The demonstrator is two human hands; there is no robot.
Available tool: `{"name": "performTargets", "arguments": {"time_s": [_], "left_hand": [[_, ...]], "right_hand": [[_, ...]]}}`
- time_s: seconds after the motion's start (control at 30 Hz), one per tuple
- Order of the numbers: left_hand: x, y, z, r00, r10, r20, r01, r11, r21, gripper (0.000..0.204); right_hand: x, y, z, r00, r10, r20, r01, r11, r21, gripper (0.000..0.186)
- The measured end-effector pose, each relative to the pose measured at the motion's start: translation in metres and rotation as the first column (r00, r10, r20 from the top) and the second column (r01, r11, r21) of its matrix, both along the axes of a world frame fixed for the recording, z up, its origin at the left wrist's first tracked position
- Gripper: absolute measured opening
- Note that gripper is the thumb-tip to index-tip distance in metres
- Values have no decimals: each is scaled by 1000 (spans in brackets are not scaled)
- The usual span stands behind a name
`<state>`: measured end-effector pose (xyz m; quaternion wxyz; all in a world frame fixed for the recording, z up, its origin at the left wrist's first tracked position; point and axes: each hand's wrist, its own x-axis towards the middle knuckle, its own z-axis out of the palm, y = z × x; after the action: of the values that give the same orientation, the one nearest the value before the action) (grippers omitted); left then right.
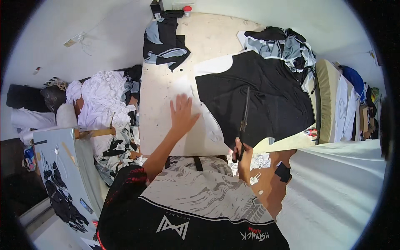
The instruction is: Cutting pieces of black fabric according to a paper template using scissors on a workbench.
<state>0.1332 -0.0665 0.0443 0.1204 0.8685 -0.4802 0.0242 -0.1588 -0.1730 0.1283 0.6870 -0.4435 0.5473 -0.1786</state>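
Observation:
My left hand (182, 113) is spread flat, fingers apart, on the pale tabletop (160, 104), beside a white piece (210, 121) along the black fabric's left edge. Large black scissors (246, 112) are held in my right hand (244, 151) at the table's front edge, their long blades pointing away from me over the black fabric (277, 93). That fabric lies spread across the right half of the table, with a white area (212, 64) at its upper left corner. Whether the blades touch the cloth I cannot tell.
Black-and-grey pieces (166, 54) lie at the back left, a garment heap (279, 43) at the back right. A white cloth pile (98, 93) and a leaning board (56, 166) stand left. A beige pad (327, 100) is right of the table, white sheeting (333, 183) at the lower right.

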Motion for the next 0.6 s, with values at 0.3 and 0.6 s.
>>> {"name": "performTargets", "arguments": {"time_s": [0.3, 0.6], "left_hand": [[-159, -18, 17, 525, -719, -456, 707, 666, -237, 28], [-95, -93, -15, 940, -339, -25, 334, 935, -114, 71]], "right_hand": [[-80, -21, -3, 987, -156, 44, 159, 982, -99, 47], [-173, -10, -7, 950, -310, -37, 307, 949, -75, 54]]}}
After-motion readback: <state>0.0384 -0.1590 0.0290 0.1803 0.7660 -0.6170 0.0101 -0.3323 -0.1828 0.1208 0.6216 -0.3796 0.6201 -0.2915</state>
